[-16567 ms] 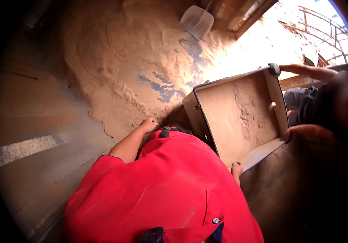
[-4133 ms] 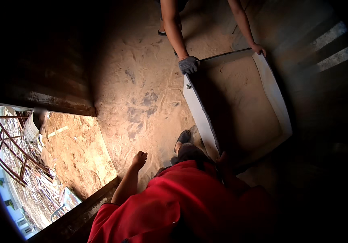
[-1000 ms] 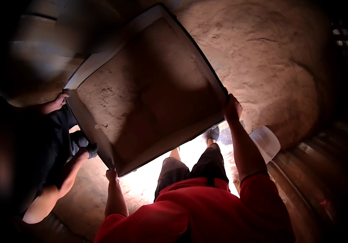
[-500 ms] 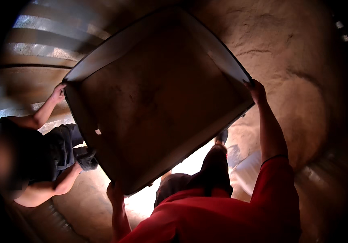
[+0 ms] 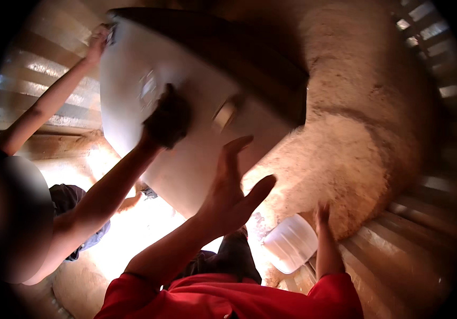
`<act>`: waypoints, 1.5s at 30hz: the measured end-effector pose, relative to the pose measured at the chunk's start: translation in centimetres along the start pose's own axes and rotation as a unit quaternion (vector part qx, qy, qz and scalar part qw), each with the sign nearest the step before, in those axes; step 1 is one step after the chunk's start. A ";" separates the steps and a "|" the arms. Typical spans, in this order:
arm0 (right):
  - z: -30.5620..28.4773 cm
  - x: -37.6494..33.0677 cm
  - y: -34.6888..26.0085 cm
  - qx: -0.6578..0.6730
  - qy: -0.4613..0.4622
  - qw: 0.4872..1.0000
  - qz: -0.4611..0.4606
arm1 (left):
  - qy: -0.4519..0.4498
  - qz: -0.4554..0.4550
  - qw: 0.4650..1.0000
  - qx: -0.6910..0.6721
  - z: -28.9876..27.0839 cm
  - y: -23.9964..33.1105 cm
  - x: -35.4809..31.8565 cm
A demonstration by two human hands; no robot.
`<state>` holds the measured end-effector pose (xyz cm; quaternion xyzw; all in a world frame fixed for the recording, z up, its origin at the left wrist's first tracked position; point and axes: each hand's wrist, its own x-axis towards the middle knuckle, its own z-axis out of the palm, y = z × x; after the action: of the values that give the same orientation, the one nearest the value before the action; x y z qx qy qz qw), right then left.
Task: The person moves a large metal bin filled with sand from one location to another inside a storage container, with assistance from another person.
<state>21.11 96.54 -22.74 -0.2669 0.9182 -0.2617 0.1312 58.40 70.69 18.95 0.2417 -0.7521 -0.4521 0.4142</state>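
1. In the head view, a large pale-sided box is seen tipped up in the upper middle, above the brown, powdery floor material; its outer face is turned toward the camera, and its far upper side is lost in shadow.
2. The wearer's left hand is held up in front of the box's lower part, with the thumb spread wide from the fingers and nothing held. Whether the box is touched by its fingertips cannot be told.
3. The wearer's right hand is raised well apart from the box, just beside a whitish plastic scoop-like blade. No object is seen in it, but how far its fingers are spread cannot be told at this size.
4. The box's upper left corner is gripped by a co-worker's bare hand, while the outer face is met by the same person's dark gloved hand, between two small light rectangular patches.
5. The lower edge is filled by the wearer's red shirt. Ridged panels are seen at the right, and a wall with bright bands is seen at the left.
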 end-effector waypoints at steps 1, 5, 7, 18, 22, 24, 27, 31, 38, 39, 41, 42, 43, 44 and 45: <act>-11.7 -1.8 7.6 -0.284 0.069 0.954 -0.071 | -0.014 0.020 1.000 -0.016 1.4 5.3 1.5; -7.4 -28.5 14.4 -0.116 -0.105 0.972 0.174 | -0.172 -0.011 0.985 0.016 1.5 11.2 -14.2; -6.4 -33.1 11.4 -0.046 -0.125 0.973 0.186 | -0.238 -0.013 0.970 0.057 1.8 11.3 -12.4; -18.8 -16.7 -12.6 0.382 -0.138 0.909 0.097 | -0.103 -0.126 0.954 0.252 1.6 7.2 -10.3; -26.9 -14.7 -13.7 0.366 -0.093 0.922 0.081 | -0.099 -0.284 0.943 0.143 -1.0 4.1 -19.1; -27.7 -16.6 -12.6 0.336 -0.085 0.931 0.117 | -0.143 -0.345 0.910 0.183 -3.5 1.7 -24.9; -25.5 -20.2 -10.1 0.296 -0.127 0.927 0.192 | -0.147 -0.452 0.854 0.209 -7.5 -3.2 -34.5; -21.0 -27.2 -9.3 0.273 -0.216 0.894 0.281 | -0.079 -0.608 0.771 0.171 -12.4 -9.2 -49.7; -18.3 -26.2 -7.8 0.297 -0.280 0.874 0.265 | -0.071 -0.619 0.773 0.122 -11.6 -9.1 -52.7; -19.7 -26.5 -13.2 0.270 -0.270 0.872 0.305 | -0.034 -0.620 0.779 0.088 -11.6 -8.6 -51.9; -19.9 -25.5 -16.8 0.268 -0.241 0.899 0.249 | -0.050 -0.614 0.784 0.072 -11.6 -8.7 -49.7; -21.0 -25.3 -18.6 0.278 -0.221 0.902 0.245 | -0.074 -0.603 0.791 0.075 -10.8 -8.1 -46.9; -21.7 -24.8 -19.3 0.289 -0.217 0.902 0.237 | -0.069 -0.585 0.802 0.093 -9.8 -8.2 -44.7; -21.8 -24.0 -20.3 0.301 -0.219 0.901 0.225 | -0.071 -0.559 0.822 0.085 -9.4 -9.4 -43.2; -21.6 -23.2 -21.9 0.314 -0.226 0.898 0.210 | -0.068 -0.533 0.839 0.080 -9.5 -11.3 -42.3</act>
<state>41.23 102.65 9.55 -0.0643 0.7685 -0.4357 0.4642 89.08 91.98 -5.74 0.6062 -0.5667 -0.5568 0.0360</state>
